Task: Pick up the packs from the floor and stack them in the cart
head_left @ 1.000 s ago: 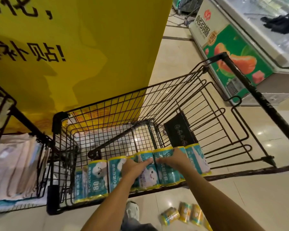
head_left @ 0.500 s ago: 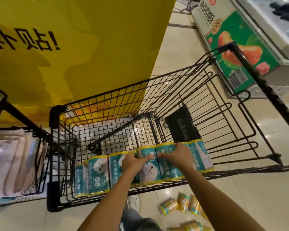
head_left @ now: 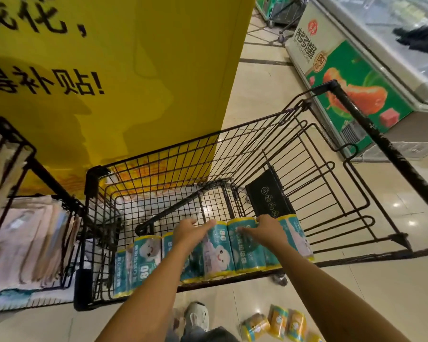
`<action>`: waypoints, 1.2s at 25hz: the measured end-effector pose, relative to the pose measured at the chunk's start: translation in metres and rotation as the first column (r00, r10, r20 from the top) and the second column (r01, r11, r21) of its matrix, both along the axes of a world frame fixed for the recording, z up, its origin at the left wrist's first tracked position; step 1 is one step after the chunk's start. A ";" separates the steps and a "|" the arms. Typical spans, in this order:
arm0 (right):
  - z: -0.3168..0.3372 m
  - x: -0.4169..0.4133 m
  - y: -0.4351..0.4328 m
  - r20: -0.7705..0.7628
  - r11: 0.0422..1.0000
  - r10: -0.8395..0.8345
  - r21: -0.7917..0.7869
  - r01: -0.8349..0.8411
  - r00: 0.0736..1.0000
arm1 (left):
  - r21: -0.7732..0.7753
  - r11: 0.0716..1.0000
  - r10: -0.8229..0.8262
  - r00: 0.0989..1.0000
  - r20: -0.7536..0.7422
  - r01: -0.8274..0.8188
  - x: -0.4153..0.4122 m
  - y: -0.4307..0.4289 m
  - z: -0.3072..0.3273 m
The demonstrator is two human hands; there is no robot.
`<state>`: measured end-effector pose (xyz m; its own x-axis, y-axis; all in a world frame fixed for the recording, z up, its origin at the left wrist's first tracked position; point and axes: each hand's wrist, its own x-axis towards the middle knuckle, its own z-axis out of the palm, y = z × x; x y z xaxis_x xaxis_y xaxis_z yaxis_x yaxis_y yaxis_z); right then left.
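Observation:
A black wire cart point(head_left: 235, 154) stands in front of me. Inside it, along its near side, lie teal packs with yellow ends point(head_left: 146, 257) in a row. My left hand point(head_left: 192, 233) rests with straight fingers on top of the middle packs. My right hand point(head_left: 266, 232) curls its fingers over the top edge of the teal pack to the right point(head_left: 247, 250). More yellow and teal packs point(head_left: 274, 325) lie on the floor at the bottom, below my right forearm.
A tall yellow sign point(head_left: 124, 82) stands right behind the cart. A wire rack with folded cloths point(head_left: 27, 233) is at the left. A chest freezer point(head_left: 371, 70) runs along the right. My shoe point(head_left: 198, 317) is on the tiled floor under the cart's edge.
The view has tilted up a little. Both hands stay on the packs in the cart; the left hand's fingers have spread flatter across the top.

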<state>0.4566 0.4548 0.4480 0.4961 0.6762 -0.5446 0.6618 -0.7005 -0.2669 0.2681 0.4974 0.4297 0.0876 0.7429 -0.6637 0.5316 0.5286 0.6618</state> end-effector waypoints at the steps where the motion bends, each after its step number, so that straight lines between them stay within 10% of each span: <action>1: 0.006 0.002 0.004 0.014 1.000 0.028 0.013 -0.028 1.000 | 0.013 1.000 -0.007 1.000 0.009 0.007 -0.001 0.005 0.007; 10: 0.123 0.019 0.050 0.275 0.926 0.250 0.213 -0.312 0.928 | 0.380 0.856 -0.277 0.931 -0.236 0.351 -0.004 0.082 0.109; 21: 0.241 -0.007 -0.025 0.533 0.948 -0.021 0.281 -0.153 0.846 | 0.455 0.169 -0.432 0.481 -0.763 0.874 0.032 0.091 0.255; 30: 0.253 -0.055 -0.256 0.517 0.886 -0.461 0.316 0.339 0.722 | 0.482 -0.390 -0.616 0.167 -0.770 0.784 0.074 -0.102 0.264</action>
<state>0.4013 0.1985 0.7011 0.9161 0.3993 0.0369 0.4010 -0.9114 -0.0921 0.3417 0.3958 0.6940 0.9938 0.1107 0.0134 0.1082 -0.9866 0.1224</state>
